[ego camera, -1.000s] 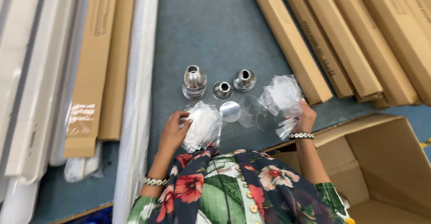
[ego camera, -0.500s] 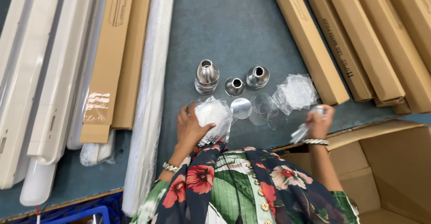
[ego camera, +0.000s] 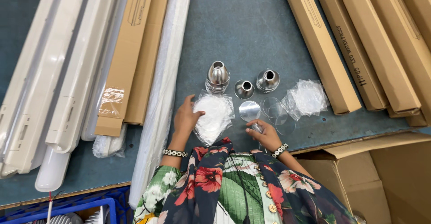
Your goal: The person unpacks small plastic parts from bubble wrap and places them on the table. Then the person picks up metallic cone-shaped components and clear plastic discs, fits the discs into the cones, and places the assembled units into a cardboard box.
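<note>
The left hand [ego camera: 186, 118] is pressing flat and open on a plastic bag of white discs [ego camera: 212, 116] on the table, while the right hand [ego camera: 264, 134] is pinching a small clear piece [ego camera: 257, 127] beside three clear discs [ego camera: 265, 112] already lying out below three shiny metal cones [ego camera: 242, 82].

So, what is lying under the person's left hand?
The left hand rests on a clear plastic bag holding white round discs, flat on the grey table. Whatever lies beneath the bag is covered.

The left hand [ego camera: 186, 118] presses flat on a clear plastic bag of white discs [ego camera: 212, 117]. The right hand [ego camera: 265, 134] touches a round clear disc [ego camera: 249, 111], just below three shiny metal cones [ego camera: 244, 89].
</note>
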